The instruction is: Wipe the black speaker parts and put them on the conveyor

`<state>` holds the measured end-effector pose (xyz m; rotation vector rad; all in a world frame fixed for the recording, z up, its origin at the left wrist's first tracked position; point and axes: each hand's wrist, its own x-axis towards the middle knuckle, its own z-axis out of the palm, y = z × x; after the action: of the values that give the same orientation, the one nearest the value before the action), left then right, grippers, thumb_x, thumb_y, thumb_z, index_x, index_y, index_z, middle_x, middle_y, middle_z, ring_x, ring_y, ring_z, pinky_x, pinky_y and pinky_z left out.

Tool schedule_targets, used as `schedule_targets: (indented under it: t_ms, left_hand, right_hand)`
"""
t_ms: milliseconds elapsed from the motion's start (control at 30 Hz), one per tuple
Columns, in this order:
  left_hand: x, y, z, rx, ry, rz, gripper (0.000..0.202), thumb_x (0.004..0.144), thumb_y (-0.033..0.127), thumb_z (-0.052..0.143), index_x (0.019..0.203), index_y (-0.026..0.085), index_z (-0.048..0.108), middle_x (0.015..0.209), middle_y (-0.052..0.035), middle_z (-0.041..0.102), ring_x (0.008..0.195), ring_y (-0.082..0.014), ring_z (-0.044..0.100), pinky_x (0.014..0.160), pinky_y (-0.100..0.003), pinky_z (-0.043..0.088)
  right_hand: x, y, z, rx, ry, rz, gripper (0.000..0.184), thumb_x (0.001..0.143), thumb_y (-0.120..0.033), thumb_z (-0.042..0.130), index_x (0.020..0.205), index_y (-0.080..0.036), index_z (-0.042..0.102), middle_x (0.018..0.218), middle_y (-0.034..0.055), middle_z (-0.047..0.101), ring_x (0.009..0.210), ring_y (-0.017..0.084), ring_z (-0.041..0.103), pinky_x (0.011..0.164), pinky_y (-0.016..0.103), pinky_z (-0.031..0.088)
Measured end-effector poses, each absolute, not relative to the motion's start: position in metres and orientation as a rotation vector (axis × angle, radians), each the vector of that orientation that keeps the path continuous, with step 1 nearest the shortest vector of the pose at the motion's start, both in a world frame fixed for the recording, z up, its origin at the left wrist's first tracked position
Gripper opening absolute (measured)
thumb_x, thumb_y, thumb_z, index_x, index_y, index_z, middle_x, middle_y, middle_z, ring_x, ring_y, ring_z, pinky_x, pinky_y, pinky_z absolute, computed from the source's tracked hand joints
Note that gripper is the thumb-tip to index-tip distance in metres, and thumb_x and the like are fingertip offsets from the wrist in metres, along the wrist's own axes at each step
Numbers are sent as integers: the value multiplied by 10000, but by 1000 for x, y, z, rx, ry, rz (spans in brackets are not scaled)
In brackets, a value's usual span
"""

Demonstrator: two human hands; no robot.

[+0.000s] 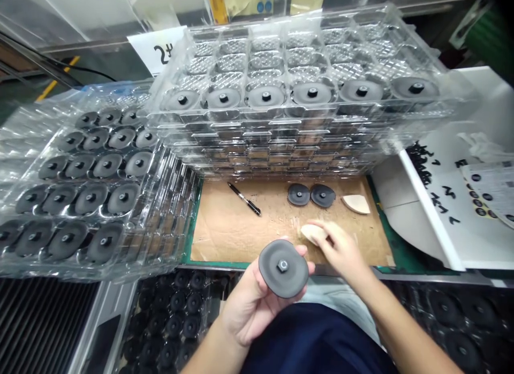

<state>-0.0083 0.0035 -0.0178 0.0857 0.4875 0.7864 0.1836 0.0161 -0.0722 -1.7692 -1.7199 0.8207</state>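
Note:
My left hand grips a rounded dark grey disc-shaped part with a small raised hub at its centre, its hub side facing up toward me. Just to the right, my right hand pinches a cream-coloured pad close to the disc's upper right edge; whether the two touch I cannot tell. Beyond my hands, two similar dark discs, a left one and a right one, lie side by side on the cardboard. A second cream wedge-shaped pad rests to their right.
A black pen lies on the cardboard. Stacked clear plastic trays rise behind it, the top one with discs in its front row. More filled trays stand at left. At right, a white bin holds small black pieces.

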Motion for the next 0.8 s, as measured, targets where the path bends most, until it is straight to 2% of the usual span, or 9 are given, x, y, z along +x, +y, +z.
schedule_targets:
  t_ms: [67,133,233,333,467,567,633,733,800]
  left_hand:
    - [-8,1,-20,101,505,814,459,646,308,756,1081,235,630,1167,-56,625,1043,-235,609,837,-279,516]
    - [-9,-1,-23,124,565,847,444,675,289,739,1098,224,619,1144,-65,637,1047,-217,602,882,-281,489]
    - [-12,-3,-26,168,709,850,527,667,293,746,1161,218,578,1157,-89,630,1069,-223,583,909,-279,465]
    - [-14,-2,-24,216,806,871,579,626,305,773,1164,226,574,1186,-91,614,1088,-251,568,871,-287,486]
    - [-14,2,-14,226,791,882,499,626,318,771,1095,231,626,1062,-56,673,1021,-220,602,883,-281,475]
    - [-20,4,-10,250,720,887,476,556,292,815,1006,230,674,988,-26,695,931,-170,628,837,-217,479]
    - [-23,5,-9,236,687,867,528,493,315,838,989,221,683,971,-21,699,897,-152,632,810,-193,484]
    - [-19,5,-10,159,646,837,515,509,313,833,992,217,681,958,5,695,890,-129,631,803,-170,478]
    - [-14,4,-9,131,620,819,405,553,254,819,931,178,695,897,9,695,869,-132,636,785,-167,481]
  right_hand:
    - [173,18,-34,-1686,-1655,786,250,882,-261,473,1107,-198,562,1064,63,631,928,187,606,720,291,496]
    - [155,13,3,-1463,-1714,690,258,874,-226,488,1125,-209,546,1076,55,633,952,187,586,770,302,460]
    - [129,5,35,-1221,-1984,710,237,867,-145,438,1062,-156,572,879,54,667,773,174,587,704,316,415]
    - [116,9,39,-1218,-2122,853,227,871,-115,407,987,-151,599,831,41,664,717,159,577,674,305,379]
    - [114,15,35,-1190,-2040,598,264,873,-125,382,1034,-88,588,792,81,648,717,182,557,663,322,355]
    - [127,8,39,-1066,-2131,828,231,851,-91,419,1005,-143,584,804,30,647,698,137,547,652,281,362]
    - [138,4,43,-1142,-2172,862,215,836,-79,450,984,-164,579,772,4,634,654,118,524,632,265,356]
    - [146,9,47,-1302,-2214,577,226,851,-93,435,995,-152,598,698,13,597,599,133,454,597,286,316]
    - [145,21,45,-1150,-2278,461,261,892,-128,386,951,-180,635,679,17,590,600,144,425,596,302,299]
